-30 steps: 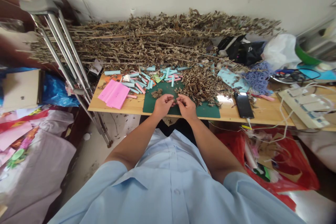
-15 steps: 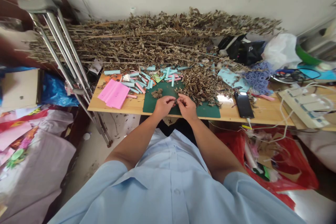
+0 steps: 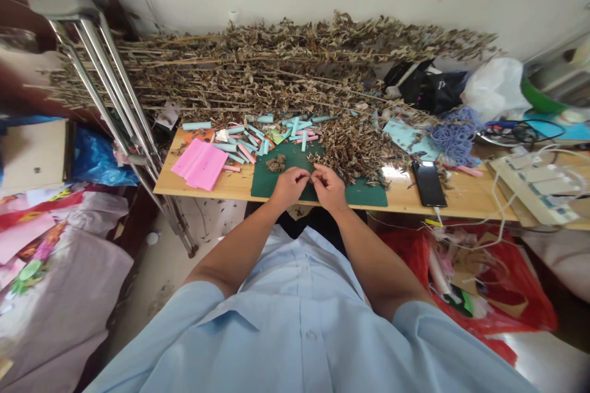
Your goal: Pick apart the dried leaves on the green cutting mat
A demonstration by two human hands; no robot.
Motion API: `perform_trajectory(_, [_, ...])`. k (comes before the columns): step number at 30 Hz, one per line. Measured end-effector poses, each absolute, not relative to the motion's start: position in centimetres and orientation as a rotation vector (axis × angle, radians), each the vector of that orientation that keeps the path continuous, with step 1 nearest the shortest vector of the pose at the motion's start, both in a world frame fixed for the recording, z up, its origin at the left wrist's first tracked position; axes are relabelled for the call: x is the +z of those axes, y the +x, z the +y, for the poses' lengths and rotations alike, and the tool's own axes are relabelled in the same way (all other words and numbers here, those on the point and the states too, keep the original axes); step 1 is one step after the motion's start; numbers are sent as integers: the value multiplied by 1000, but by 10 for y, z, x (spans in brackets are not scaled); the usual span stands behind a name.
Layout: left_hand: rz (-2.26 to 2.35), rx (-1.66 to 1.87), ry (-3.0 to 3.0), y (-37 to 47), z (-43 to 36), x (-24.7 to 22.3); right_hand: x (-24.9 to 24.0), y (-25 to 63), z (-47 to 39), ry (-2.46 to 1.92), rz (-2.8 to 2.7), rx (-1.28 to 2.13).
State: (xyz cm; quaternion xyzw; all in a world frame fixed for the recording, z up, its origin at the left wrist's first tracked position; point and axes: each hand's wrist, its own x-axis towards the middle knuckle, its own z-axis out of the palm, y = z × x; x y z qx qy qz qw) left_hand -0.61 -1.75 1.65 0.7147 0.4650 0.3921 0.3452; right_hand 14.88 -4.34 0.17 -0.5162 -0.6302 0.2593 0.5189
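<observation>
My left hand (image 3: 291, 186) and my right hand (image 3: 329, 187) meet over the near part of a green cutting mat (image 3: 364, 196). Both are closed, thumbs and fingers pinched together, their tips almost touching. Whatever sits between the fingertips is too small and covered to make out. Just beyond my left hand lies a small clump of crumbled dried leaves (image 3: 276, 164). A larger heap of dried leaves (image 3: 353, 150) spreads over the mat's right side, beyond my right hand. Several blue and pink paper rolls (image 3: 249, 147) are scattered at the mat's far left.
Pink paper sheets (image 3: 200, 164) lie left on the wooden table (image 3: 168, 181). Bundles of dried stalks (image 3: 276, 67) line the wall. A phone (image 3: 429, 184), a power strip (image 3: 539, 187) and blue string (image 3: 456, 130) are at right. Metal crutches (image 3: 115, 92) lean at left; a red bag (image 3: 530, 295) stands below right.
My fingers shift very slightly against each other, still pinched together. The rest of the table looks the same.
</observation>
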Motion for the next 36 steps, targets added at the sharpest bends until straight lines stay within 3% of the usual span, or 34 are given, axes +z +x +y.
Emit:
perform_trajectory(13, [1245, 1057, 1724, -8, -15, 10, -1, 152, -48, -1174, -1391, 722])
perform_trajectory(24, [1180, 1039, 1676, -11, -15, 14, 9, 174, -109, -1149, -1969, 648])
perform_trajectory(36, [1165, 1042, 1520, -8, -16, 14, 10, 150, -47, -1235, -1643, 497])
